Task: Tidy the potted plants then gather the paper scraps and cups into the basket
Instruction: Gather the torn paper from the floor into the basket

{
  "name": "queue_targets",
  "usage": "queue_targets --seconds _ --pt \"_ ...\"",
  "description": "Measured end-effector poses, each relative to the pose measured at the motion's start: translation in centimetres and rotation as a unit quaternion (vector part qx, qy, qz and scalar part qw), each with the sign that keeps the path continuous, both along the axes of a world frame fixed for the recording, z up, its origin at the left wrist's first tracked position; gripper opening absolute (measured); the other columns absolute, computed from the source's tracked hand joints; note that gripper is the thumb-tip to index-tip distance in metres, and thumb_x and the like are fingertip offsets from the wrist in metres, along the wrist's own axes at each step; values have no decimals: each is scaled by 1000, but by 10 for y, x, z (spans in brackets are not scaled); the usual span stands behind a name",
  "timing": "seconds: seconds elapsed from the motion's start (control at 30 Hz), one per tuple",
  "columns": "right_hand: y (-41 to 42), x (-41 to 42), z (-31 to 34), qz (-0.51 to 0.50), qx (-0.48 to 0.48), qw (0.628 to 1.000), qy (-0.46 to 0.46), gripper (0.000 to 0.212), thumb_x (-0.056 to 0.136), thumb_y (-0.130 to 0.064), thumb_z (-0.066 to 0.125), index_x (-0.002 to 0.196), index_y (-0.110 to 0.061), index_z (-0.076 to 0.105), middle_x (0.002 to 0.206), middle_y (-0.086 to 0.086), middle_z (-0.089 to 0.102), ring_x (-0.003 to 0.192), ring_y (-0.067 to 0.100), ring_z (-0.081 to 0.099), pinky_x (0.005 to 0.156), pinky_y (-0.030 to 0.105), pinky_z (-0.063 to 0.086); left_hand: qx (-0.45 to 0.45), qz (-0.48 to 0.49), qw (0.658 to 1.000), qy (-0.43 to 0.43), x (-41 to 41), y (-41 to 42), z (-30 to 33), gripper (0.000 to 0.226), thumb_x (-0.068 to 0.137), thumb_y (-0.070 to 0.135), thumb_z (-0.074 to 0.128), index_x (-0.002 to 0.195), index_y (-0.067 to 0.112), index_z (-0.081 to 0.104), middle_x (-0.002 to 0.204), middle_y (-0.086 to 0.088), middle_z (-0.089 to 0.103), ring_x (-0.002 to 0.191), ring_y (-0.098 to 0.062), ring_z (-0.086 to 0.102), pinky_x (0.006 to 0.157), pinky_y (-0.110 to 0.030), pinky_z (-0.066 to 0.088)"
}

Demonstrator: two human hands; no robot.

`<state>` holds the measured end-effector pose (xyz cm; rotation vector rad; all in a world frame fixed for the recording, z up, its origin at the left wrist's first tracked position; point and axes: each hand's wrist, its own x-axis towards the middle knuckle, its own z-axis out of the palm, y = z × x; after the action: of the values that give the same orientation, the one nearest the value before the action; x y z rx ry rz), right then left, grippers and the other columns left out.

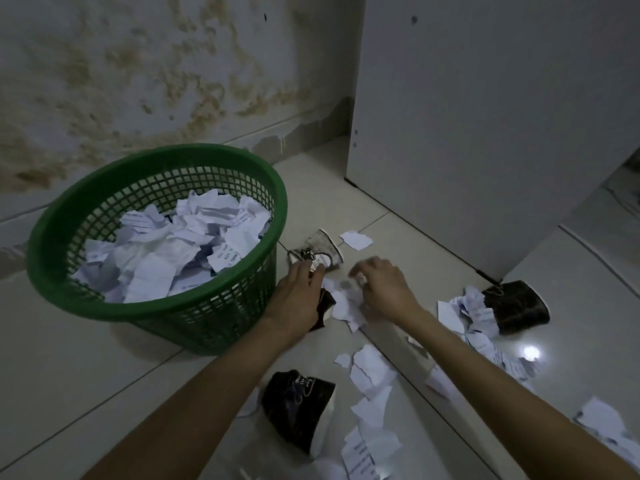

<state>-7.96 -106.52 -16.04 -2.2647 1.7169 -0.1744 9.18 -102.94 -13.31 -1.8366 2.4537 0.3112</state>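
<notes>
Pale tiled floor point(104, 358) under a stained wall. At frame centre, the left hand point(298, 289) has its grip curled on a dark crumpled paper cup point(325, 308); the right hand point(382, 280) pinches a white torn paper scrap point(346, 306). The green plastic mesh basket point(221, 308), half full, stands just left. More scraps and cups lie lower right, beside a white cabinet point(485, 116).

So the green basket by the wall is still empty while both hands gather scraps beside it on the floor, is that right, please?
Not quite: the green basket is already well filled with paper scraps, as the head view shows. The rest holds: it sits by the wall, and the left hand and right hand gather scraps beside it on the floor.
</notes>
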Motion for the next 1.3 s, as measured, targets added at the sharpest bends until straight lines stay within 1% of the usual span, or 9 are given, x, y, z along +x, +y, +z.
queue_targets --seconds 0.13,0.33,0.47,0.57,0.67,0.83,0.93,1.17,1.3 --pt "-71 13 22 -44 0 998 -56 47 87 2 40 133 -8 43 140 15 39 130 31 32 100 44 38 15 4 999 -51 -5 -14 -4 53 100 23 29 148 8 11 156 -15 5 144 -30 7 115 -40 18" --pt "-96 30 -7 3 146 987 69 56 93 -10 43 145 -10 22 155 16 10 142 36 8 113 54 19 16 74 997 -4 -3 -21 -9 57 96 18 36 146 4 11 154 -17 7 144 -29 7 115 -37 20" --pt "-45 21 -19 21 43 992 118 49 90 -15 45 136 -6 31 146 18 26 133 33 28 103 47 33 38 133 990 39 -9 -36 -10 64 95 12 40 146 -2 3 153 -24 3 144 -34 3 116 -38 16" --pt "-14 8 -11 51 126 978 156 54 88 -13 51 138 -10 31 146 13 25 134 31 27 106 50 27 81 162 982 49 -17 -55 -9 78 94 18 48 146 -3 -7 153 -28 -3 143 -40 -4 117 -42 11" --pt "-18 1 10 46 184 972 137 43 90 -8 43 132 -14 43 134 14 42 123 31 41 98 44 35 130 160 978 17 -19 -69 -10 94 90 32 57 146 1 -11 153 -27 1 142 -43 -2 115 -49 10" --pt "-71 11 28 -24 120 992 14 43 90 -3 36 130 -11 48 136 16 48 123 28 46 99 37 41 41 135 988 -57 -21 -63 -5 72 94 17 49 146 0 3 140 -24 34 130 -36 34 105 -44 31" --pt "-102 33 26 -13 95 995 -33 44 91 0 36 133 -9 46 139 16 46 126 27 46 101 32 38 -29 101 991 -82 -27 -48 9 63 90 12 50 140 0 14 130 -22 44 121 -32 40 102 -40 31" --pt "-129 88 20 111 155 980 63 54 92 4 34 139 -22 43 147 12 38 128 28 41 100 30 35 -45 89 990 -98 -32 -2 27 51 95 11 39 140 3 15 130 -21 37 121 -33 36 103 -43 29" --pt "-121 84 7 157 166 966 123 45 97 -4 35 139 -18 43 147 9 38 130 27 39 104 29 29 -10 73 993 -89 -26 18 30 43 94 7 37 136 5 24 133 -19 36 123 -32 34 101 -41 31"
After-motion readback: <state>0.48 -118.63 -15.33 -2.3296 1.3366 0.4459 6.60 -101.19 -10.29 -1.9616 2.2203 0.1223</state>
